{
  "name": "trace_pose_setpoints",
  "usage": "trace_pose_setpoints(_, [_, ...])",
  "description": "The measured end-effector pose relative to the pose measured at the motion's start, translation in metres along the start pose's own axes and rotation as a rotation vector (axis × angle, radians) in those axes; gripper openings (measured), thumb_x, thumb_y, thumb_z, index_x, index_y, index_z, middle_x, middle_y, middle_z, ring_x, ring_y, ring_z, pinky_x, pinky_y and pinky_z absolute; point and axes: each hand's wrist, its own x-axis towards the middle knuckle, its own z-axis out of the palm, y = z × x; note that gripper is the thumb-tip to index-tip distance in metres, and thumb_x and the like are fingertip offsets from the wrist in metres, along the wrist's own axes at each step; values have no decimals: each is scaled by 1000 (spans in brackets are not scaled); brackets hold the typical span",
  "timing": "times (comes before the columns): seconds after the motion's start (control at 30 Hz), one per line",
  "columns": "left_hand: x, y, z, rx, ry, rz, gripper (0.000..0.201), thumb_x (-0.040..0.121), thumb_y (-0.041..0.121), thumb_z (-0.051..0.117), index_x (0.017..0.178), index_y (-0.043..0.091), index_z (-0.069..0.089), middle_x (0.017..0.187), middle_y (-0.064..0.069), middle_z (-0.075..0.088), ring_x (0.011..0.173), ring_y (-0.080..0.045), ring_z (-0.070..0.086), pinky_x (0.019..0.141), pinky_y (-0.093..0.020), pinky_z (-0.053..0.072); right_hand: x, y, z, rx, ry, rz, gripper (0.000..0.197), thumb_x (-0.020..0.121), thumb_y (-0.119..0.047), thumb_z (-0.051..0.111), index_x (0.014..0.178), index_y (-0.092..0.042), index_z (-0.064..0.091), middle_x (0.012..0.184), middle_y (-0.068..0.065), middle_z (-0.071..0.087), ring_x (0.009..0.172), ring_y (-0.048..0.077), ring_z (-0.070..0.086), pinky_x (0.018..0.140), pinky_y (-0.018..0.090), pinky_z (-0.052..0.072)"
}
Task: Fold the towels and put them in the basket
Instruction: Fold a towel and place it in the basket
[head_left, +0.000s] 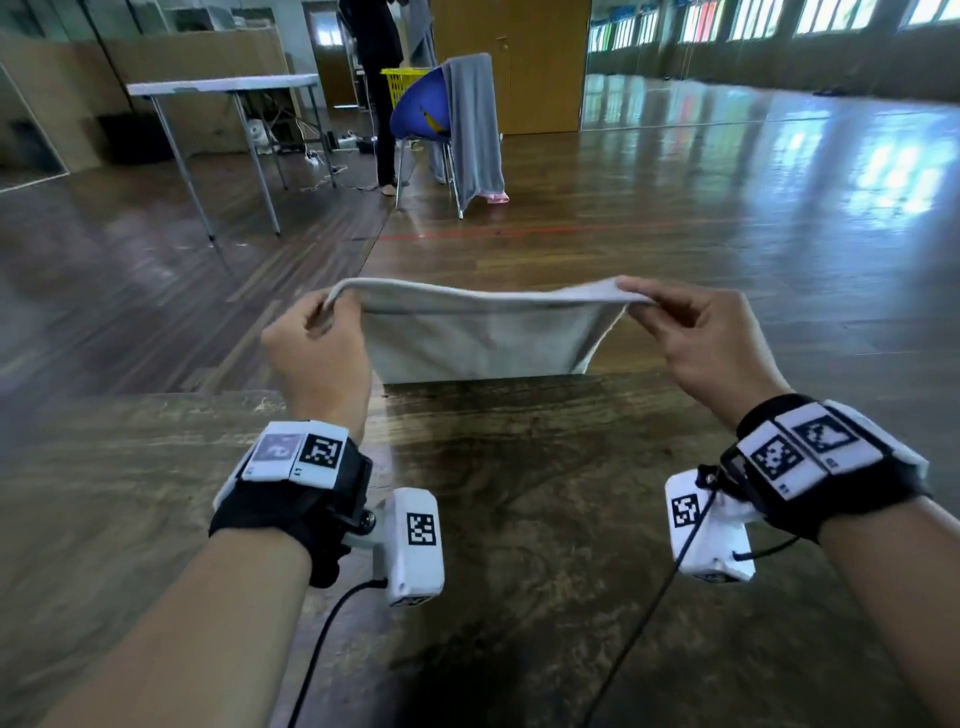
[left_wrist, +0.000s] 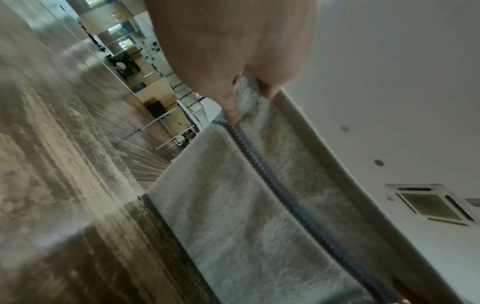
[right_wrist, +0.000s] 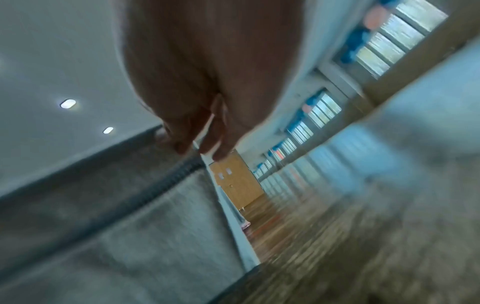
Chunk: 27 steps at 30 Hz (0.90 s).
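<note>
Folding was the step in hand, judging by the grip: the left hand (head_left: 311, 343) pinched one upper corner of the towel (head_left: 478, 338) and the right hand (head_left: 696, 332) pinched the other, fingers and thumb closed on the cloth, stretching the top edge between them in the air. The towel hung beyond the far edge of the wooden table (head_left: 519, 467), its lower part hidden behind that edge. The next move probably called for drawing the cloth back over the tabletop and laying it flat, or bringing the two corners together, keeping the edges aligned. It looked pale grey-white and fluffy, with a dark zigzag stripe (left_wrist: 285, 199) running near one edge in the left wrist view. A yellow basket (head_left: 402, 85) stood well apart, behind a blue chair (head_left: 421, 111).
</note>
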Motion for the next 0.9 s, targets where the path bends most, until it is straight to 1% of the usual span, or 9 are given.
trace_pose_setpoints(0.13, [4,-10,-20,-6,64,-64,16,82,24,67,68,30,73,72,5,72,70,-12,64,73,-38,58,-10,-2,14,-163,-226,-4,24,93,-15,70,115,-22,77,96,-10,77,67,-10,64,60,8,47])
trace_pose_setpoints(0.23, [3,-19,-32,114,22,9,14,82,26,63,70,26,71,67,3,68,64,-13,58,63,-38,53,-19,8,27,-368,-319,21,21,92,-16,71,110,-23,79,96,-9,77,78,-4,67,71,9,49])
trace_pose_setpoints(0.3, [3,-22,-37,239,-76,71,16,83,26,61,72,20,71,64,0,66,58,-13,53,55,-31,43,-19,8,27,-349,-243,4,20,92,-16,71,106,-26,80,91,-9,77,64,-11,60,61,2,43])
trace_pose_setpoints(0.47, [-8,-24,-44,278,-234,131,20,87,24,65,70,18,71,53,11,56,50,-1,44,51,-16,35,-12,5,12,-188,30,51,21,94,-24,69,109,-37,77,100,-11,77,84,18,74,82,45,62])
trace_pose_setpoints(0.6, [-11,-17,-44,258,-299,198,17,87,26,65,77,16,74,60,3,65,54,-3,49,51,-15,38,-19,1,2,-203,182,-107,22,93,-33,67,115,-38,73,96,-22,73,85,-6,71,81,23,59])
trace_pose_setpoints(0.67, [-13,-21,-49,311,-374,171,20,89,25,66,76,11,73,55,3,56,48,-5,41,46,-18,32,-23,2,-4,-314,101,-89,18,93,-36,67,109,-40,74,88,-20,74,82,-5,71,69,14,53])
trace_pose_setpoints(0.73, [-16,-29,-56,428,-500,135,22,92,24,66,80,8,75,51,4,50,43,-7,37,45,-20,27,-32,7,-9,-433,-73,15,12,92,-32,71,88,-40,78,79,-18,73,82,12,72,67,22,50])
trace_pose_setpoints(0.8, [-22,-34,-65,507,-633,115,18,93,24,67,88,11,77,49,14,50,39,0,43,41,-13,28,-44,14,-14,-513,-226,55,19,90,-21,74,80,-36,77,88,-9,76,90,19,71,81,27,48])
trace_pose_setpoints(0.9, [-29,-37,-76,569,-733,125,17,92,25,68,99,13,78,68,6,68,56,3,54,52,-13,35,-57,15,-22,-517,-373,63,13,90,-12,73,99,-17,81,114,-2,74,106,16,67,98,26,42])
